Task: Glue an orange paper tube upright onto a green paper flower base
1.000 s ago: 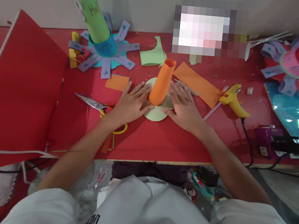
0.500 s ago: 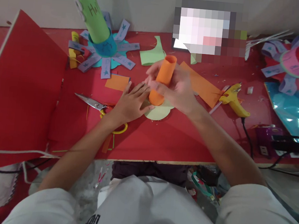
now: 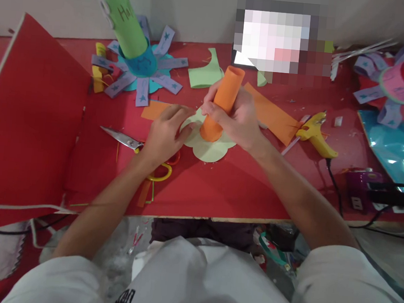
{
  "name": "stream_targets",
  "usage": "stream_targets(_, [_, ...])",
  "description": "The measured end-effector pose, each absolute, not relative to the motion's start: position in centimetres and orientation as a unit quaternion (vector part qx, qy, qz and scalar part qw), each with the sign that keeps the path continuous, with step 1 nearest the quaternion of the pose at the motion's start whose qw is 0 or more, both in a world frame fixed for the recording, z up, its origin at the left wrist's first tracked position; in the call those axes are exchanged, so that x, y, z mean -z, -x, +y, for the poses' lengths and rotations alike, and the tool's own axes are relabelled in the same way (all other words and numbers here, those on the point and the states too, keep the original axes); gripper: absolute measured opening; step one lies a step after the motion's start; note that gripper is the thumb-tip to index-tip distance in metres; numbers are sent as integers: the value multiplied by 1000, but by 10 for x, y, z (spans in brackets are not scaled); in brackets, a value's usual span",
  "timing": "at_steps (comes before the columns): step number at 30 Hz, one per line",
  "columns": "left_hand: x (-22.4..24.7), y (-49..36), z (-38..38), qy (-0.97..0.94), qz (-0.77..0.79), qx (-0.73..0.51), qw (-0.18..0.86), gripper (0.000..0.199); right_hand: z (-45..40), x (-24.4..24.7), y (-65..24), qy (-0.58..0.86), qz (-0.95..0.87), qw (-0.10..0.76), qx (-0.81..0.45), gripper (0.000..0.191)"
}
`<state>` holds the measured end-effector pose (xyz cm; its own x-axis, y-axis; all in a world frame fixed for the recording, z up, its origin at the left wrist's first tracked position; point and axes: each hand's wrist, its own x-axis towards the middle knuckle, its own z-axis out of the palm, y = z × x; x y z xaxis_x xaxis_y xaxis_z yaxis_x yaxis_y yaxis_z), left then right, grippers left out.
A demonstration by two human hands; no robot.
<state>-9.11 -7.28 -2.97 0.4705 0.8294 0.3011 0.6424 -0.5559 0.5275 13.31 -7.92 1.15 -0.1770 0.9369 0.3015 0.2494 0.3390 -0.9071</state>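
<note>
Red tabletop (image 3: 219, 191): glue gun (image 3: 314, 135) right.
Right hand (image 3: 242, 113): grasping orange tube (image 3: 229, 88).
Left hand (image 3: 166, 132): at left edge of green flower (image 3: 209, 152); cannot tell if pinching.

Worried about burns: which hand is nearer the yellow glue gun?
Right. The right hand, around the orange tube, is left of the glue gun; the left hand is farther left, beyond the tube.

From here I see orange paper tube (image 3: 229, 90), open-topped, leaning right, base at middle of pale-green scalloped paper (image 3: 209, 151), flat on red table (image 3: 219, 191).
</note>
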Motion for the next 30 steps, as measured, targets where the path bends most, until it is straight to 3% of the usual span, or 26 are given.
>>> stream_targets(8, [35, 90, -93, -948, 284, -103, 98, 34, -78, -4, -135, 459, -677, 435, -376, 32])
stream_targets(14, [35, 82, -98, -963, 262, -55, 32, 32, -75, -10, -132, 429, -691, 435, -385, 31])
stream_targets(18, [33, 83, -98, -966, 254, -49, 14, 32, -75, -9, -131, 399, -687, 468, -387, 32])
stream_targets(23, [35, 90, -97, -970, 237, -57, -15, 33, -75, -7, -132, 471, -674, 421, -382, 41])
stream_targets(30, [39, 100, -96, -967, 224, -108, -46, 30, -70, -2, -128, 332, -672, 523, -406, 38])
